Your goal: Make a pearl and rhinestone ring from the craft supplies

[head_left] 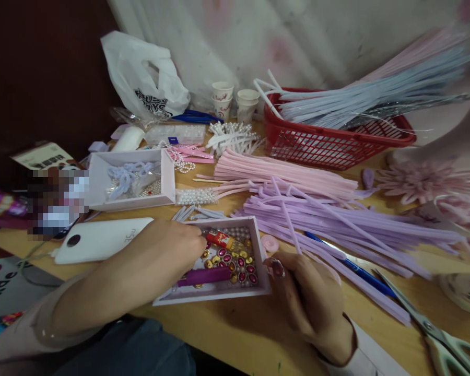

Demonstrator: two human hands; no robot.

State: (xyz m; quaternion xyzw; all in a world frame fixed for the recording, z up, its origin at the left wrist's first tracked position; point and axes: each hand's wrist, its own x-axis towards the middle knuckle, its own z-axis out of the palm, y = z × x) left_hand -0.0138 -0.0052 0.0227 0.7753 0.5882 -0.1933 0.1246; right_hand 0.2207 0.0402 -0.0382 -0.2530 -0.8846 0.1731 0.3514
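Note:
My left hand point(168, 253) reaches into a small white box point(258, 245) of gold-rimmed pink gems point(238, 263) and pearls, its fingers curled at a small red tube point(222, 239). A purple tube point(207, 276) lies across the gems below it. My right hand point(307, 297) rests on the table at the box's right edge, its fingers curled. Whether anything is between them is hidden.
Purple point(337, 224) and pink point(282, 172) pipe cleaners lie in heaps behind the box. A red basket point(337, 143) holds pale blue ones. A white power bank point(97, 240), another white box point(129, 180), paper cups point(235, 102), a blue pen point(360, 271) and scissors point(426, 324) surround them.

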